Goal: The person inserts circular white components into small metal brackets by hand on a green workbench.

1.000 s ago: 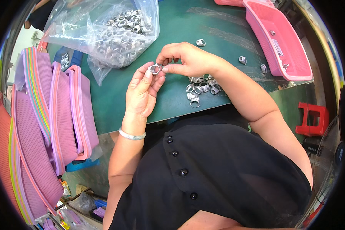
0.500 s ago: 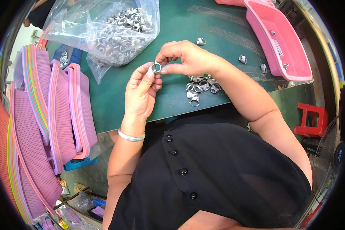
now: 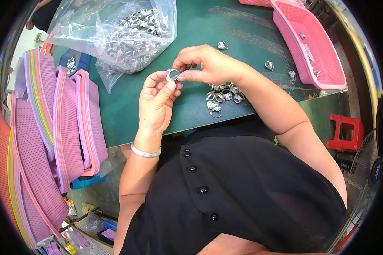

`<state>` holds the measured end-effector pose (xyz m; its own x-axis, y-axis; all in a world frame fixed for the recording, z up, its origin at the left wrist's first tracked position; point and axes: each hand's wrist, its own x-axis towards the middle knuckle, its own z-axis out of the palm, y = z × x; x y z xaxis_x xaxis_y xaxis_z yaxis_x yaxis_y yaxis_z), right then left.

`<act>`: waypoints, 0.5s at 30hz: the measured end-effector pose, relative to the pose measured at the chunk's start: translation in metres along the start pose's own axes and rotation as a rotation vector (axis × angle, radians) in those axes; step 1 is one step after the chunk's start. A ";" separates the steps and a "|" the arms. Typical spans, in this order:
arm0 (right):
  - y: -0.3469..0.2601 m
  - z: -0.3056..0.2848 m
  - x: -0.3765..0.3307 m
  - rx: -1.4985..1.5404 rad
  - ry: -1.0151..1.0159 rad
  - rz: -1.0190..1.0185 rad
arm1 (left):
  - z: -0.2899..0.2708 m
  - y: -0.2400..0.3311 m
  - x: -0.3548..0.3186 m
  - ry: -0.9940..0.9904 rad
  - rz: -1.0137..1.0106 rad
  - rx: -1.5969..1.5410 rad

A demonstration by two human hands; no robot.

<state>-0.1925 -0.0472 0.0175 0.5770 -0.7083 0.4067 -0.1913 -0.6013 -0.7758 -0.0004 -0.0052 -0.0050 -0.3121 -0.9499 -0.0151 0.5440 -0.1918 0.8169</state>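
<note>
A silver metal ring (image 3: 173,75) is held up above the green table (image 3: 174,112), its round opening facing up toward me. My left hand (image 3: 158,97) pinches its lower left side between thumb and fingers. My right hand (image 3: 205,66) grips its right side with thumb and fingertips. Under my right forearm lies a small pile of similar rings (image 3: 227,94) with textured surfaces, partly hidden by the arm. A few loose rings (image 3: 269,65) lie farther right on the table.
An open clear plastic bag (image 3: 136,38) full of rings lies at the back left. A pink basket (image 3: 285,44) with a few rings stands at the right. Stacked purple and pink baskets (image 3: 70,131) crowd the left. A red stool (image 3: 347,132) stands on the floor at right.
The ring has been turned slightly between my fingers, and my left thumb has slid a little lower on it. Both arms stay in nearly the same place.
</note>
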 end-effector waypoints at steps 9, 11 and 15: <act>0.002 0.001 -0.001 -0.015 0.009 0.015 | 0.001 0.000 -0.001 0.012 0.007 -0.006; 0.002 0.001 -0.001 -0.019 0.011 0.024 | 0.001 0.000 0.000 0.014 0.009 -0.006; 0.001 0.000 -0.001 -0.017 0.010 0.036 | 0.000 -0.001 0.000 0.016 -0.029 -0.036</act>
<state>-0.1928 -0.0473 0.0162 0.5614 -0.7335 0.3832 -0.2259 -0.5813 -0.7817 -0.0008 -0.0054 -0.0056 -0.3154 -0.9478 -0.0480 0.5626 -0.2275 0.7948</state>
